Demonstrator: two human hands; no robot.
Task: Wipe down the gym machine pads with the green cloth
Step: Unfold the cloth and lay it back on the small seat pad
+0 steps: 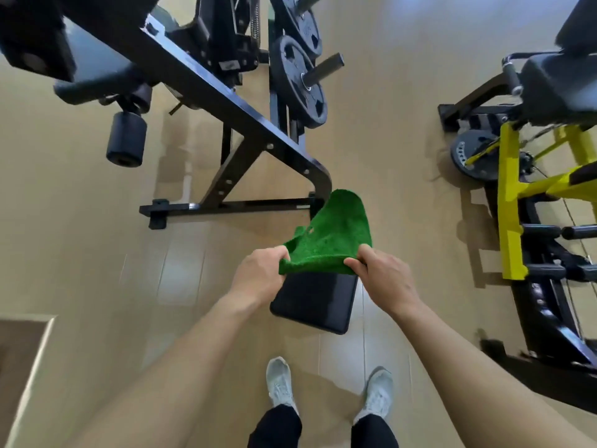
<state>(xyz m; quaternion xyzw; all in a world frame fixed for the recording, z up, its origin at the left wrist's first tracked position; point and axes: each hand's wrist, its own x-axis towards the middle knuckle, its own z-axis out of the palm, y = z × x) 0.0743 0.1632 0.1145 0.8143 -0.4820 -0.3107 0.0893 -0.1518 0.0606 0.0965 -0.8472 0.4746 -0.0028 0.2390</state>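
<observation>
The green cloth (332, 236) is stretched between both hands, its far corner lifted and curling up. My left hand (258, 276) pinches its left edge and my right hand (382, 279) pinches its right edge. Directly under the cloth lies a flat black rectangular pad (315, 302) of the black machine; its far end is hidden by the cloth. Other pads show further off: a long black padded seat (97, 69) and a black roller pad (126, 139) at the upper left.
The black steel frame (226, 101) slants from upper left down to the cloth, with weight plates (298, 82) on pegs behind it. A yellow and black machine (517, 202) stands at the right. My two pale shoes (281, 383) stand on the tan floor below the pad.
</observation>
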